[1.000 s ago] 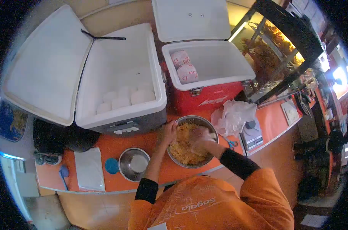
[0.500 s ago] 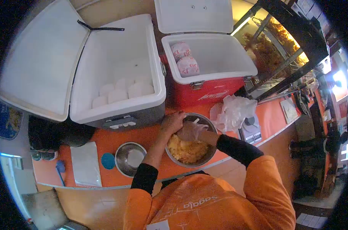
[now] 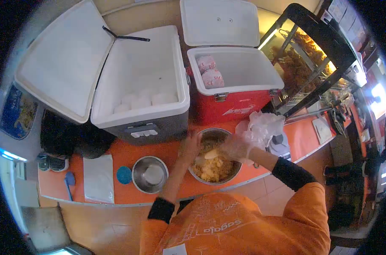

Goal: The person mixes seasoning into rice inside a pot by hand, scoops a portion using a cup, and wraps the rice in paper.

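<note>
A steel mixing bowl (image 3: 237, 172) stands on the orange counter, holding a yellow-orange rice-like food (image 3: 216, 168). My left hand (image 3: 191, 143), bare and blurred, is at the bowl's left rim and seems to grip it; its fingers are not sharp. My right hand (image 3: 235, 146) wears a clear plastic glove and hovers over the bowl's right side. From it a pale, flat-ended tool like a rice paddle (image 3: 211, 154) points left above the food. Motion smears the gloved fingers. A smaller steel bowl (image 3: 138, 180) is to the left, with a pale round shape inside.
Behind stand a grey cooler (image 3: 159, 131) with white bundles and a red cooler (image 3: 239, 102) with printed round packs (image 3: 212, 78), both lids raised. Crumpled plastic bags (image 3: 261, 129) and a scale (image 3: 279, 146) lie right. A blue lid (image 3: 124, 174), white sheets (image 3: 98, 178) and blue spoon (image 3: 69, 180) lie left.
My right hand has lifted and moved right, out of the food, and the pale tool now shows flat above it. My left hand stays by the rim, slightly lower in view.
</note>
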A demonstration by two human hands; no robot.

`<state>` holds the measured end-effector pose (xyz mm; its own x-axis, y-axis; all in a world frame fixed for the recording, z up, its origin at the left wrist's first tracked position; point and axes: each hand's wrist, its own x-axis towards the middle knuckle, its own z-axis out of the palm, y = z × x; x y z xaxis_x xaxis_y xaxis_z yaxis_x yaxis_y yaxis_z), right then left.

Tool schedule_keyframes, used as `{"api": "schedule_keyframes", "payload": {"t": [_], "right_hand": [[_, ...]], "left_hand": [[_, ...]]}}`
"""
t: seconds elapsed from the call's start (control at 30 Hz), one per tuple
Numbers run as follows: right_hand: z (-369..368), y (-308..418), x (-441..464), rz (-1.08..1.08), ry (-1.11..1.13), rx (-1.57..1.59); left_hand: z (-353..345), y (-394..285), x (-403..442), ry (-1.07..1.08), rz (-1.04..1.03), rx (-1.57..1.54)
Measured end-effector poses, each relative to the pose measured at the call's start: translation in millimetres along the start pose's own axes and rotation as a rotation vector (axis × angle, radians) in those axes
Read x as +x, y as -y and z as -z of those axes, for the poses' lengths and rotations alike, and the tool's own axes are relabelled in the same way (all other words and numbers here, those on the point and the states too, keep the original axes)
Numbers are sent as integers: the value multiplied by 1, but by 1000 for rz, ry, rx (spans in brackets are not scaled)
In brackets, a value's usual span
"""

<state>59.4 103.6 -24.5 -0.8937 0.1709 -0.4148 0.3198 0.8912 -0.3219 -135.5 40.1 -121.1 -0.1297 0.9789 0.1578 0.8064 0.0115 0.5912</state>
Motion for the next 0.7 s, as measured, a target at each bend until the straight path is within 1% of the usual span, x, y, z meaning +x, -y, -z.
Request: {"api": "schedule_keyframes", "payload": {"t": [0.03, 0.07, 0.13, 0.17, 0.23, 0.27, 0.33, 0.4, 0.43, 0.5, 0.6, 0.63, 0.7], "right_hand": [[-8, -9, 7, -47, 23, 15], [-22, -16, 15, -84, 42, 36], [-60, -24, 29, -122, 57, 58], [-81, -26, 36, -130, 55, 53], [-116, -29, 53, -148, 39, 22], [-127, -30, 60, -149, 34, 0], [-134, -33, 75, -162, 23, -49], [-129, -40, 85, -190, -17, -82], [-124, -44, 86, -214, -45, -91], [-114, -49, 80, -290, -123, -95], [-102, -38, 53, -465, -215, -61], [-104, -35, 47, -527, -234, -56], [-119, -32, 42, -607, -231, -67]], "left_hand": [[-4, 9, -18, 3, 2, 4], [-11, 21, -39, -65, 85, -23], [-9, 18, -53, -130, 179, -52], [3, -3, -56, -60, 339, -243], [-3, 0, -59, 2, 505, -437], [-28, 22, -68, -95, 327, -268], [-22, 20, -70, -189, 149, -91], [-12, 12, -61, -148, 282, -198], [-12, 14, -60, -150, 279, -197], [-13, 16, -62, -84, 331, -218], [-16, 15, -64, -31, 376, -182], [-19, 16, -63, -32, 367, -186], [-25, 17, -63, -132, 320, -244]]}}
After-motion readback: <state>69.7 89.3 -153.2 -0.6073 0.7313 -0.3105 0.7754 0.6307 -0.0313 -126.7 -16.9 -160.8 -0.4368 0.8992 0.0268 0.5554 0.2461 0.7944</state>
